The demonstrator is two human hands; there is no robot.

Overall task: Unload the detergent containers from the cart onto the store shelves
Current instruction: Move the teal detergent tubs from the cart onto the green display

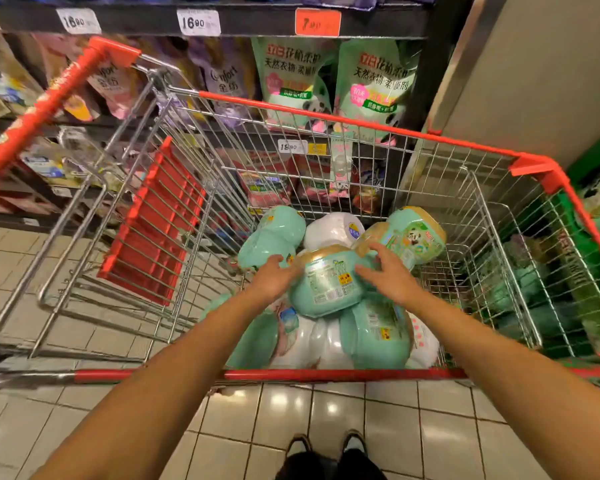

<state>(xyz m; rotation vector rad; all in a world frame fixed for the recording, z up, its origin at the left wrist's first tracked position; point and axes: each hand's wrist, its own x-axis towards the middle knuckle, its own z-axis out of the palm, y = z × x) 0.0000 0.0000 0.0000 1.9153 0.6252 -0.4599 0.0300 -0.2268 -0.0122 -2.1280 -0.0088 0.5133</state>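
Note:
A wire shopping cart (361, 126) with red trim stands in front of me. Several mint-green and white detergent containers lie piled in its basket. On top lies a green container with a tan cap (329, 282), its label facing up. My left hand (274, 277) presses against its left side and my right hand (388, 271) rests on its right side, fingers spread. Another green container with a panda label (413, 237) lies just beyond my right hand. A white container (333, 228) sits behind the pile.
Store shelves (222, 26) with price tags rise behind the cart, holding green refill pouches (291, 81) and purple and pink pouches (226, 81). A grey pillar (534, 81) stands at the right. The red child seat flap (153, 230) hangs at the cart's left. Tiled floor below.

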